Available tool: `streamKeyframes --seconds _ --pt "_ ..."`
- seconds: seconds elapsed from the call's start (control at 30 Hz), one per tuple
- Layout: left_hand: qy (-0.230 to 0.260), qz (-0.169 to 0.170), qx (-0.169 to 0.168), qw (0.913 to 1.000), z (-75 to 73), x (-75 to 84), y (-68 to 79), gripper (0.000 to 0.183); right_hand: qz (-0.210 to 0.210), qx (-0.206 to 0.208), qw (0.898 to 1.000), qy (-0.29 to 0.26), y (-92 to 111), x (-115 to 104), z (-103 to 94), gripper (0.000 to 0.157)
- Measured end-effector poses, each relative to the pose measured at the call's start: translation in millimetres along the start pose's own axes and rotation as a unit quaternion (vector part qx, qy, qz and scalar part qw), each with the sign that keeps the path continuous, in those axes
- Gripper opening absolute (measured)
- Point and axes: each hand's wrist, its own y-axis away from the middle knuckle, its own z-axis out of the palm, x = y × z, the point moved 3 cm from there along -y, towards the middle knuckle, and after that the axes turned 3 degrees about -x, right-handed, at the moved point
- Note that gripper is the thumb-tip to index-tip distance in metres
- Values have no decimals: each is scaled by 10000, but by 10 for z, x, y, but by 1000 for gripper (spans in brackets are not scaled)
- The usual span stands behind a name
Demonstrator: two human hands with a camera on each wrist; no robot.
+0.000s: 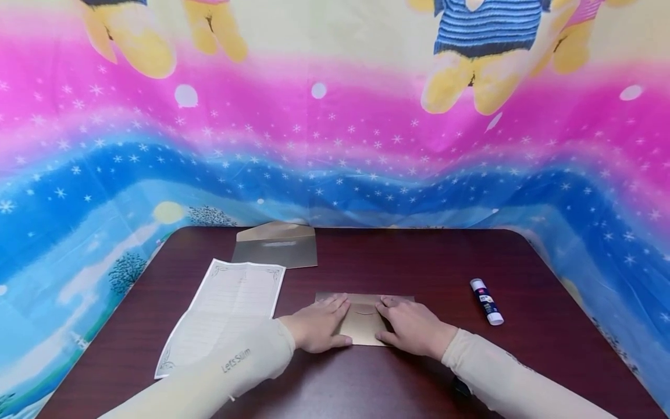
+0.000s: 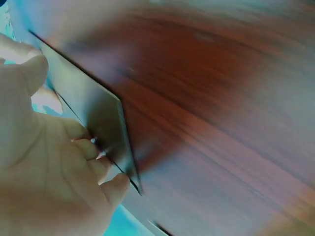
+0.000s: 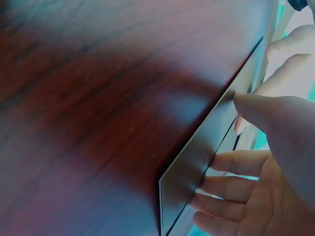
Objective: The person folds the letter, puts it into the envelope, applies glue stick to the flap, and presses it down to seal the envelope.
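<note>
A gold-brown envelope (image 1: 364, 327) lies flat on the table in front of me, its flap side up with a curved flap edge near the middle. On its left part rests my left hand (image 1: 323, 327), fingers spread and the thumb near the front edge. My right hand (image 1: 417, 329) presses the right part in the same way, fingertips close to the flap. From the left wrist view, the fingers and thumb touch the top of the envelope (image 2: 81, 86). The right wrist view has the thumb on the envelope (image 3: 189, 167) near its front edge.
Left of the hands lies a bordered sheet of letter paper (image 1: 230, 308), partly under the left sleeve. Behind it is a second envelope (image 1: 274, 254) with its flap raised. A glue stick (image 1: 487, 302) lies at the right. A patterned cloth (image 1: 335, 145) hangs behind the dark red table (image 1: 408, 256).
</note>
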Motion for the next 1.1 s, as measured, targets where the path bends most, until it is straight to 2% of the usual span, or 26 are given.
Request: streamKeyframes --seconds 0.2,0.43,0.6,0.83,0.93,1.1 --pt "260 -95 -23 9996 -10 -190 139 80 59 -102 9999 -22 -12 -4 -2 60" --pt "288 -141 6 9995 -3 -236 175 79 20 -92 10000 -12 -26 -12 14 60" --pt "206 -311 242 9990 -37 -219 141 76 70 -108 9999 36 -34 -23 7 60" --pt "-212 -273 895 9954 -56 -138 30 58 38 -77 9999 58 -20 -26 -9 57" --pt "-367 -251 932 9947 -33 -82 8 62 54 -113 9999 8 -20 -23 -5 57" --pt "-653 -327 781 9943 -25 -23 19 74 38 -49 10000 -64 -25 -29 5 58"
